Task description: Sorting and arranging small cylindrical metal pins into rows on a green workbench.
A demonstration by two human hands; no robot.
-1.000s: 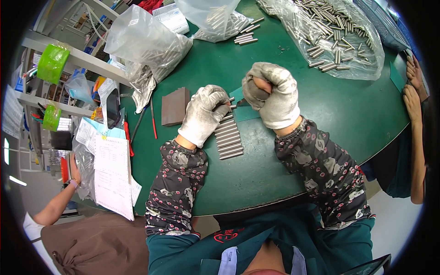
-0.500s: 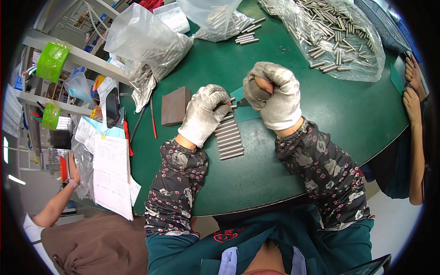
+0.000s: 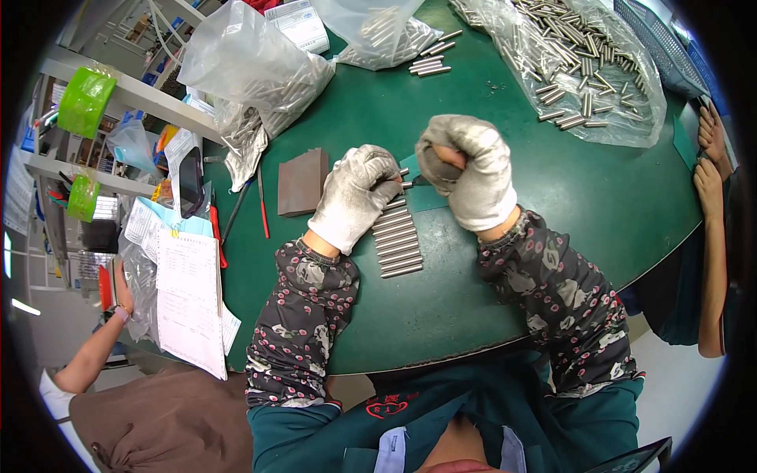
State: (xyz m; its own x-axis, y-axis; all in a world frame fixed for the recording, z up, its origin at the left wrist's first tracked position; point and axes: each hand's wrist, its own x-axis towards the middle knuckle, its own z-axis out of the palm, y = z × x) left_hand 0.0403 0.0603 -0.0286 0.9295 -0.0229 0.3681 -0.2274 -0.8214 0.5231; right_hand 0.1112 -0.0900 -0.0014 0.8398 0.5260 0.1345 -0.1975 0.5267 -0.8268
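"What's the gloved left hand (image 3: 355, 193) holding?"
"Fingertips look pinched on a steel pin (image 3: 407, 185), probably steadying it just beyond the row of pins (image 3: 397, 240) on the green table (image 3: 560, 213)."
"And the gloved right hand (image 3: 473, 169)?"
"Fingers curled tight, near the pin's end. Can't tell what's inside."
"Why lined up?"
"Perhaps so they don't roll."

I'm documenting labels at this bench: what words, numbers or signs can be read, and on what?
Teal shirt: red lettering and emblem on the chest, described but not transcribed.
Paper form at left: printed rows, too small to read.
White printed sheet by the plastic bag: too small.
Sheet at far left: too blurred.
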